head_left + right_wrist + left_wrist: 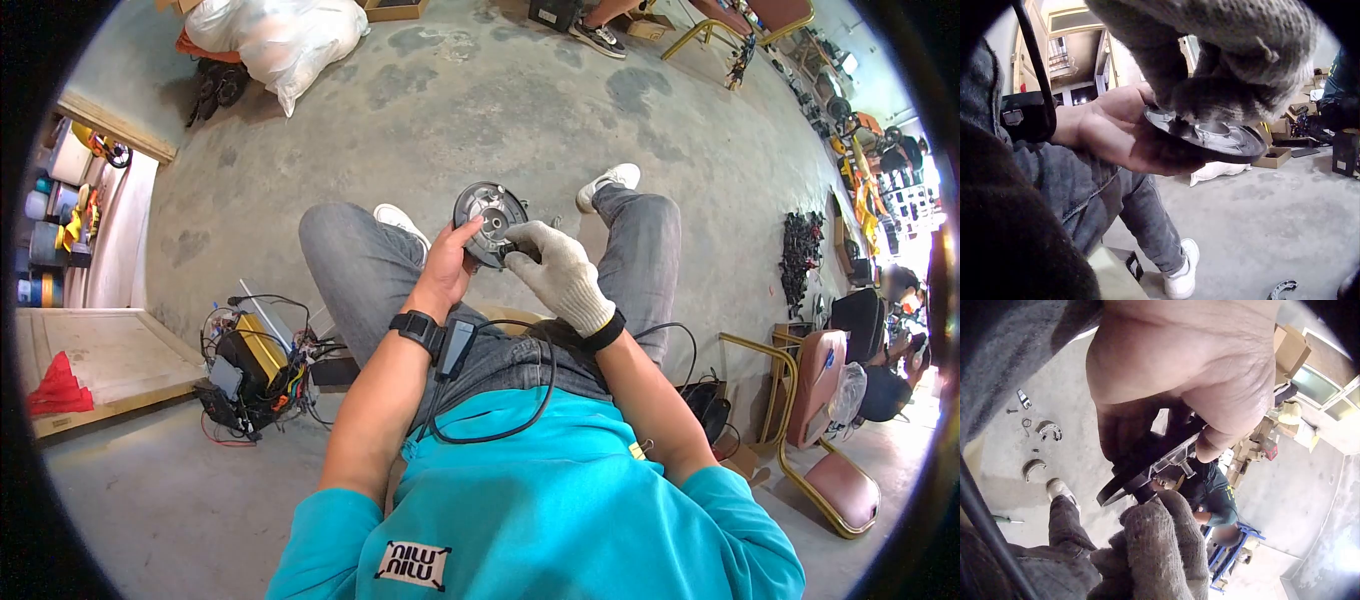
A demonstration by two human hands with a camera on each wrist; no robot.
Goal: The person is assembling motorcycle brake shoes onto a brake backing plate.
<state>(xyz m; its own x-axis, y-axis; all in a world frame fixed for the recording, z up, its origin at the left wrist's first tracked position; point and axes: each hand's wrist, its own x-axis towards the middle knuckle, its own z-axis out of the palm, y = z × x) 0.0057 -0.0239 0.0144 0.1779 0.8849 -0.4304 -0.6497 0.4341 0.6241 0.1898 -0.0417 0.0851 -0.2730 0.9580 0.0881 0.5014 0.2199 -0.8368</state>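
A round, dark-rimmed brake backing plate with a grey metal face is held up over the gap between the person's knees. The bare left hand grips it from the left, thumb on the face and fingers beneath. On the other side, the right hand wears a pale knitted glove. Its fingertips pinch a small dark part close against the plate's face; most of that part is hidden by the glove. In the right wrist view the plate lies nearly flat across the left palm.
Two curved brake shoes, a spring and a screwdriver lie on the floor. A wired device stands by the left knee, and a chair at the right. A black cable loops across the lap. Another person is farther off.
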